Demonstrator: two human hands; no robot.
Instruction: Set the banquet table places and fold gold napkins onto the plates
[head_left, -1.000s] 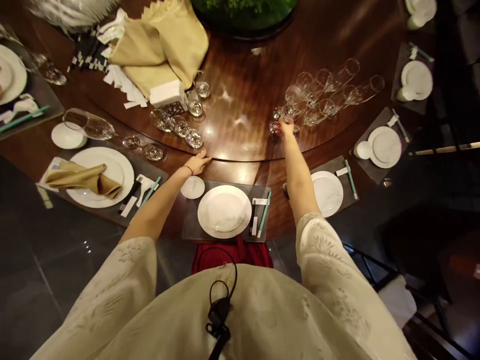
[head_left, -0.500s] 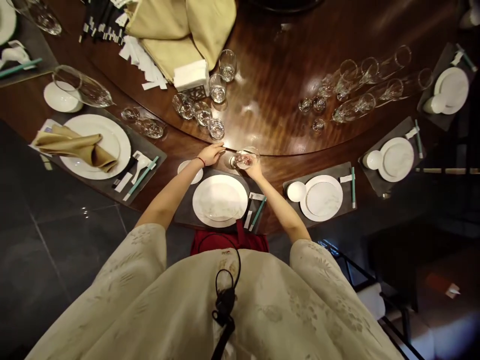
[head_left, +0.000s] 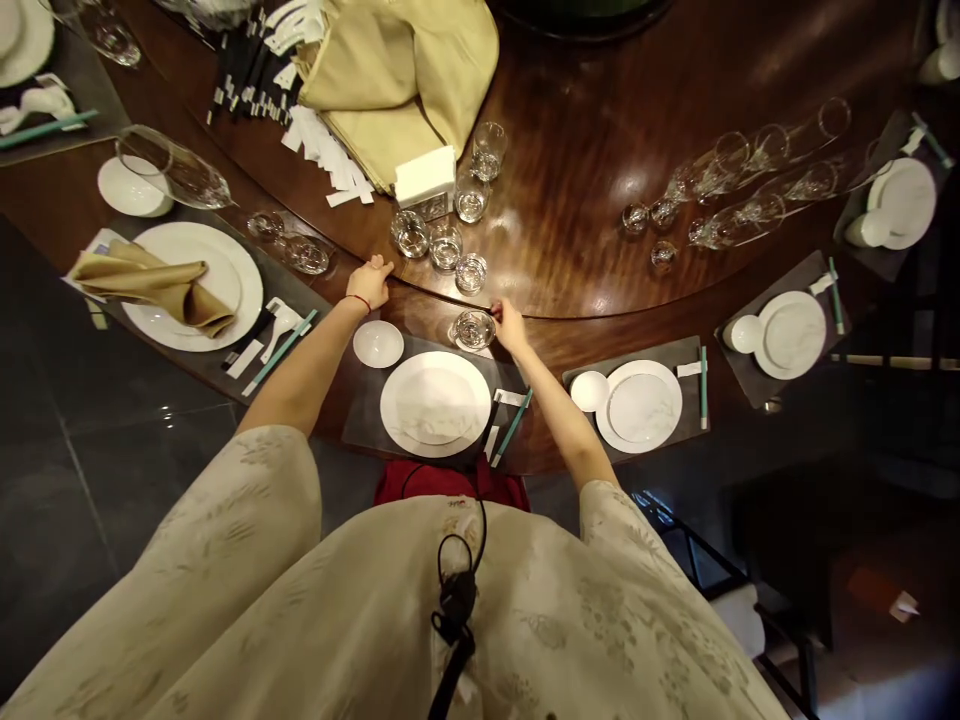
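Observation:
My left hand is at the rim of the wooden turntable, its fingers bent over the edge. My right hand is close to the same rim, just right of a short clear glass, and appears to hold nothing. A small gap shows between its thumb and fingers. This glass stands upright on the table's outer ring, above a white plate. Left of it is a small white bowl. Several more clear glasses stand on the turntable behind a narrow gap, near a white tissue holder.
Folded yellow cloths lie on the turntable beside black-and-white packets. Stemmed glasses lie on its right side. A place setting with a folded brown napkin is at left; another plate is at right.
The turntable's load has shifted to the right. My right hand has let go of the glass, which now stands on the table. My left hand has moved left along the rim.

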